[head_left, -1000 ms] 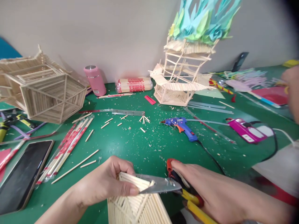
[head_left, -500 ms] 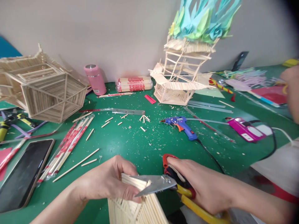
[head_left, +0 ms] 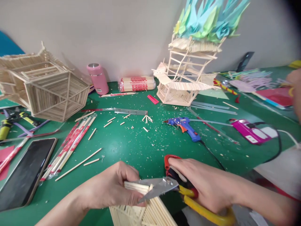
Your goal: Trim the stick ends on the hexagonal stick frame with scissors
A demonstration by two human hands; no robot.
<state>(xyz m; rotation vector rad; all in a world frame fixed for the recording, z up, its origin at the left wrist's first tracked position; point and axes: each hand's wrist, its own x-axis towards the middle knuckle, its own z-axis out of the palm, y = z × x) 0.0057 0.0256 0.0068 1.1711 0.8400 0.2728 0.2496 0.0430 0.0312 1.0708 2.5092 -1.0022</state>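
A panel of pale wooden sticks lies at the bottom centre, gripped along its upper left edge by my left hand, thumb on top. My right hand is wrapped round the handles of large scissors with red and yellow grips. The parted metal blades reach left over the panel's top edge, around a stick end, with one tip beside my left thumb. My left fingers under the panel are hidden.
Beyond my hands lie a blue glue gun, cut stick pieces and scraps. A phone and wrapped sticks are at left. Behind stand two stick models, a pink bottle and another person's hand at right.
The view has shifted slightly, so the table items appear a little further right. Both hands keep their hold, and the scissor blades stay parted at the panel's edge.
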